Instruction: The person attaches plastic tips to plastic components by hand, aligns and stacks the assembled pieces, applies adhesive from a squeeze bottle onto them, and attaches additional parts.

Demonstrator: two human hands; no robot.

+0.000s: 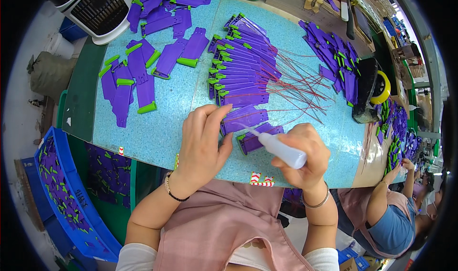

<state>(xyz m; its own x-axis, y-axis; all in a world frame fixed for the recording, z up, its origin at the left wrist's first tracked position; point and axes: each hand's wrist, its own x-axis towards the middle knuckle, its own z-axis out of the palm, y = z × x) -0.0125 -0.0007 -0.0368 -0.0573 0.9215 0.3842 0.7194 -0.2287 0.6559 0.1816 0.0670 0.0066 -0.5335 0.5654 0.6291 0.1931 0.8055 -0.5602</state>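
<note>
My right hand [305,154] is wrapped around a white squeeze bottle [285,151] with a long thin nozzle. Its tip reaches down to a flat purple plastic part [248,116] with a red wire lying along it. At the left end of that part, the index finger and thumb of my left hand [202,140] grip its edges. Just below lies another purple part [260,138] with a green end, close to the bottle. Beyond my hands, a fanned row of purple parts with green ends [243,66] carries thin red wires [303,89] trailing to the right.
Loose purple parts [169,56] lie at the far left of the blue table [157,137], near a white heater [98,13]. Another heap [334,56] is at the right, beside a black-and-yellow tape roll [380,87]. A blue bin [71,190] stands lower left. A co-worker [389,213] works at right.
</note>
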